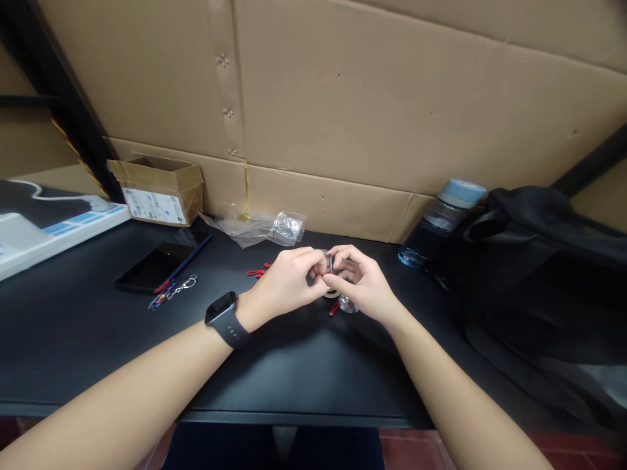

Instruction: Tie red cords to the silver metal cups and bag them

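My left hand [290, 282] and my right hand [361, 281] meet over the middle of the black table [294, 365]. Both pinch a small metal ring [330, 264] between fingertips, with the fingers curled. Under my right hand lies a small clear plastic piece [347, 304] with a red strap end [334, 309]. A black smartwatch [225, 318] sits on my left wrist. Loose red straps [258, 270] lie just left of my left hand.
A black phone [159, 264], a blue pen [189, 260] and a finished keychain [172, 291] lie at the left. A small cardboard box [159, 189] and clear plastic bags [259, 227] stand by the cardboard wall. A water bottle [441, 222] and black bag [543, 274] are on the right.
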### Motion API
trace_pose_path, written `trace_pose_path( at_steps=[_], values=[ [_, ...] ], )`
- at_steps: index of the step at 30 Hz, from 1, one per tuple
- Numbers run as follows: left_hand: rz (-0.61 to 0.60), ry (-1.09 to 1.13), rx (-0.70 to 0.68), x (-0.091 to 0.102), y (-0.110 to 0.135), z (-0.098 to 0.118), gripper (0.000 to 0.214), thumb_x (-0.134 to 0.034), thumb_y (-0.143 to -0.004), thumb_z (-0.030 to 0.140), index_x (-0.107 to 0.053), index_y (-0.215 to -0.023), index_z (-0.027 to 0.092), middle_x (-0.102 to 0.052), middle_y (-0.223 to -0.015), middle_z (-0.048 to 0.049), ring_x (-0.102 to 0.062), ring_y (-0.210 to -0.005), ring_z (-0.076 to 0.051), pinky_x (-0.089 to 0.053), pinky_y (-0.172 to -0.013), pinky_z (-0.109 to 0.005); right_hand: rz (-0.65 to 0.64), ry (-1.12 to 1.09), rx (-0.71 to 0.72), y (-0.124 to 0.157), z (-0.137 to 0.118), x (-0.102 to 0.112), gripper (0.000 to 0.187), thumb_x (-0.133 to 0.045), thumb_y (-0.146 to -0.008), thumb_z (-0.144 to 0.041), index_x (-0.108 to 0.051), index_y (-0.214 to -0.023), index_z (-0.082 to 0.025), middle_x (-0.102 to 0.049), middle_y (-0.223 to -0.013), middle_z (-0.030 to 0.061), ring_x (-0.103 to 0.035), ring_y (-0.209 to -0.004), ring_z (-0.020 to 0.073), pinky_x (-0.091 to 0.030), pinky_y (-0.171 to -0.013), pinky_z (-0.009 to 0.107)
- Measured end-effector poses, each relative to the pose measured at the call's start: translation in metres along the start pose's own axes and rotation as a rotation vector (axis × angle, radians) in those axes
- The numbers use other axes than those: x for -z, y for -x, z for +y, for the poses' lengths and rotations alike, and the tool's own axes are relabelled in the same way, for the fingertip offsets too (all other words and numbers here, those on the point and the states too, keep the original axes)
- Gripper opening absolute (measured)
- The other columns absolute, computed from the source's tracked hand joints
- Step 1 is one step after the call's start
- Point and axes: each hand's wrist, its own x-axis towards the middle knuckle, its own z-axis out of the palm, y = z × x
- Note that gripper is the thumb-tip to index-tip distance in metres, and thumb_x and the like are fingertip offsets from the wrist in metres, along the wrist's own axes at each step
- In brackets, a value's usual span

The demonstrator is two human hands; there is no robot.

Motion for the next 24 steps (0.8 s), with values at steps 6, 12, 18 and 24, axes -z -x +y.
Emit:
trace_pose_path(
  at_steps=[6, 12, 18, 24],
  values=[
    [-0.207, -0.027, -0.028, 0.007, -0.001, -0.006, 0.015, -0.06, -0.072, 0.004, -0.056, -0.075, 0.018, -0.058, -0.07, 0.0043, -0.053, -0.065, -0.01, -0.04, -0.064, -0.022, -0.053, 0.561, 0.125, 0.0, -0.002, 0.016, 0.028, -0.08, -0.08, -0.022, -0.063, -0.102, -0.024, -0.064, -0.099, 0.0023, -0.06, -0.083, 0.0173, -0.048, -0.069, 0.029],
    [-0.502, 0.022, -0.002, 0.023, -0.002, -0.006, 0.018, -0.061, -0.066, 0.002, -0.059, -0.071, 0.019, -0.06, -0.065, 0.0055, -0.054, -0.058, -0.009, -0.039, -0.058, -0.02, -0.29, 0.717, -0.008, 0.003, 0.002, 0.022, 0.036, -0.084, -0.075, -0.024, -0.068, -0.107, -0.023, -0.068, -0.088, -0.0004, -0.06, -0.074, 0.0159, -0.042, -0.066, 0.026],
    [-0.637, 0.019, 0.012, 0.023, 0.001, -0.007, 0.025, -0.061, -0.064, -0.002, -0.065, -0.075, 0.02, -0.064, -0.063, 0.006, -0.057, -0.054, -0.01, -0.04, -0.057, -0.021, -0.308, 0.751, -0.055, 0.004, 0.003, 0.023, 0.034, -0.082, -0.075, -0.022, -0.069, -0.107, -0.023, -0.07, -0.093, 0.0019, -0.062, -0.078, 0.0177, -0.042, -0.067, 0.026],
    [-0.646, -0.018, -0.042, 0.016, 0.007, -0.015, 0.027, -0.063, -0.067, -0.001, -0.069, -0.079, 0.022, -0.064, -0.064, 0.0056, -0.057, -0.058, -0.012, -0.042, -0.06, -0.023, -0.335, 0.77, -0.059, 0.003, 0.007, 0.025, 0.028, -0.08, -0.078, -0.025, -0.071, -0.104, -0.022, -0.069, -0.096, 0.0034, -0.062, -0.083, 0.0185, -0.044, -0.071, 0.027]
  ],
)
